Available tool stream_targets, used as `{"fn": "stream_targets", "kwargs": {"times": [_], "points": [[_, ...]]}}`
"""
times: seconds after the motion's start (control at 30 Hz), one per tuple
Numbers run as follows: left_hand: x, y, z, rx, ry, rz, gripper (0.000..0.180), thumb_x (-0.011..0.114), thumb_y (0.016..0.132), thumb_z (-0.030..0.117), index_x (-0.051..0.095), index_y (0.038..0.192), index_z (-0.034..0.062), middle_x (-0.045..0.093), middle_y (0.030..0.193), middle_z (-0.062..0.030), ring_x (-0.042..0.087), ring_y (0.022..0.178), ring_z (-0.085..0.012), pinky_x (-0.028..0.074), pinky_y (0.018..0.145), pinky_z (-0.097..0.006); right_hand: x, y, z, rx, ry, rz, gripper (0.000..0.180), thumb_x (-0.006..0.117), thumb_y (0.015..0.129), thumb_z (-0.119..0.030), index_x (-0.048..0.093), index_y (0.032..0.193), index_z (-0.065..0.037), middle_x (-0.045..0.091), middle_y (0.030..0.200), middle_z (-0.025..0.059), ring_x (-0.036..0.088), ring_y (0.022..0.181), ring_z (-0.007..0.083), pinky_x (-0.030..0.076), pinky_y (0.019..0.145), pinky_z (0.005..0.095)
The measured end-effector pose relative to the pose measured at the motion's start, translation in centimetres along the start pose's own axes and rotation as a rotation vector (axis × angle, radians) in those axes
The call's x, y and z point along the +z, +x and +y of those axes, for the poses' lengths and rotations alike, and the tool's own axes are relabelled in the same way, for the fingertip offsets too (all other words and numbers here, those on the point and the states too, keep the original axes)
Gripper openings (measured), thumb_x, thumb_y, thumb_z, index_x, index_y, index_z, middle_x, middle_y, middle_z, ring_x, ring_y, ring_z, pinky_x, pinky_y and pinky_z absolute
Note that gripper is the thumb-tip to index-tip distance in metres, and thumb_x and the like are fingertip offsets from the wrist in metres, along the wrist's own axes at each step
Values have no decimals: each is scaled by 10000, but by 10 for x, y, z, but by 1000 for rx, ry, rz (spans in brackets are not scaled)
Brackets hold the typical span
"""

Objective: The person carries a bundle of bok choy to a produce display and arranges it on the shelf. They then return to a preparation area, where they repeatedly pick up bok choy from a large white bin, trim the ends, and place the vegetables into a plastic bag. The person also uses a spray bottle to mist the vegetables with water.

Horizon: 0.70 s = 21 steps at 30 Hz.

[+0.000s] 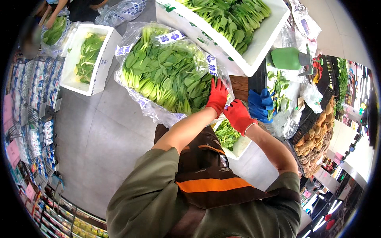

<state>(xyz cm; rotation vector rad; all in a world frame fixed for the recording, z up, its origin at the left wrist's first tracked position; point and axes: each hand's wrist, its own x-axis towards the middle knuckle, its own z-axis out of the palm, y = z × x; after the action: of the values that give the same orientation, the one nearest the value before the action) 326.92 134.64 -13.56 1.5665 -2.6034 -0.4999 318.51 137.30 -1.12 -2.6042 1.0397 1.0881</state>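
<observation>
A large heap of leafy greens with pale green stalks (162,75) lies in an opened clear plastic bag (158,115) with blue print, in front of me. My left hand (217,97), in a red glove, rests at the right edge of the heap, its fingers stretched along the leaves and the bag's side. Just to its right, my right hand (240,118), also red-gloved, has its fingers bent in at the bag's edge, closed on the plastic. Below the hands, more greens (227,135) sit in a white foam box (241,147), partly hidden by my arms.
A big white foam box (254,65) of greens stands beyond the bag; a smaller one (95,81) is at left. On the right are a blue cloth (260,105), a green spray bottle (286,58) and brown root vegetables (317,129). Another person's hand (50,22) shows at upper left.
</observation>
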Motion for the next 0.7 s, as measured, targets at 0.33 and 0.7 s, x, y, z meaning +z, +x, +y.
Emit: {"fn": "stream_targets", "kwargs": {"times": [0.33,0.7], "points": [[19,25,9,-220,-31,65,552,450,882,326,451,1352,36,353,1453,-206,298,1324,-427,95,1100,-635,13,-16,9,-35,222,377,164,587,692,-83,649,844,-78,629,861,92,578,958,296,383,1006,493],[-35,-31,-46,-192,-876,420,850,815,596,173,374,1297,-12,464,1249,-213,464,1168,-366,380,1015,-427,7,-22,13,-9,244,303,137,563,795,-167,641,892,-109,640,843,75,574,945,258,356,1025,474]]}}
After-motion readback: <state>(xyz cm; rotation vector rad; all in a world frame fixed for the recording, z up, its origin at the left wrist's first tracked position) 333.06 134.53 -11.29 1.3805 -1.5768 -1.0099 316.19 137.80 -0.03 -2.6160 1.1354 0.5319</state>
